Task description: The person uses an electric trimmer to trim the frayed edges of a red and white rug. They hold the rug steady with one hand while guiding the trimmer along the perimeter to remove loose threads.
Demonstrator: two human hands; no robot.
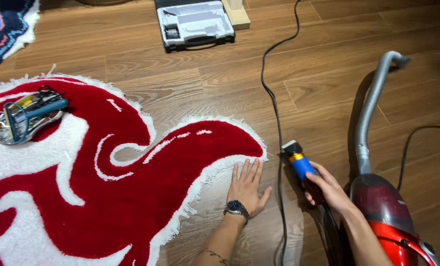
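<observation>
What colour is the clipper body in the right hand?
Blue, with an orange band, on the clipper; head view.

The red and white rug (82,197) runs off the left and bottom edges. The red vacuum cleaner (392,221) is cut off at the bottom right corner. The right hand (328,189) hides the clipper's (301,165) lower body. The open tool case (195,22) and the dark rug (3,24) are cropped at the top; the case's contents are too small to tell.
</observation>
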